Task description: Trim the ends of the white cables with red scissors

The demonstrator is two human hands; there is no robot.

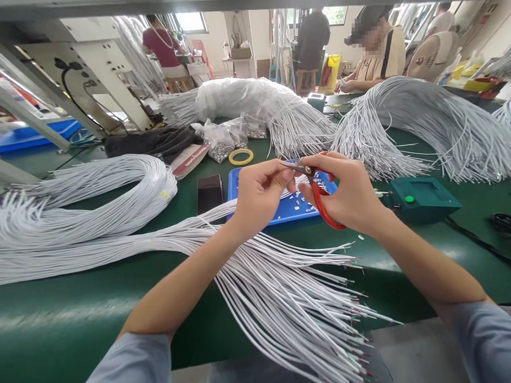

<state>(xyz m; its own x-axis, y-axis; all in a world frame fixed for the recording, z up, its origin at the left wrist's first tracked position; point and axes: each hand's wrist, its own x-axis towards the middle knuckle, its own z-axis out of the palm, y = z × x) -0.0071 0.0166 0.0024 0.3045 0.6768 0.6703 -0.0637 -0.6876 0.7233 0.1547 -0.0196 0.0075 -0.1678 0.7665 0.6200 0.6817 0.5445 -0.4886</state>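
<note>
My right hand [348,184] grips red-handled scissors [321,203], with the blades pointing left toward the fingertips of my other hand. Pinched in my left hand [261,191] is the end of a white cable [228,208], though its very tip is hidden by the fingers. Both hands are held over a blue tray [282,214] scattered with small white and metallic pieces. Beneath my left forearm a bundle of white cables [280,275] fans out to the right, its stripped ends showing thin coloured wires.
A coiled cable bundle [154,201] lies left, near a phone [209,193], yellow tape roll [241,156] and bags of metal parts [223,139]. A green device [425,198] stands right. Large cable bundles [404,111] arch behind. Several people work in the background, one [379,56] across the table.
</note>
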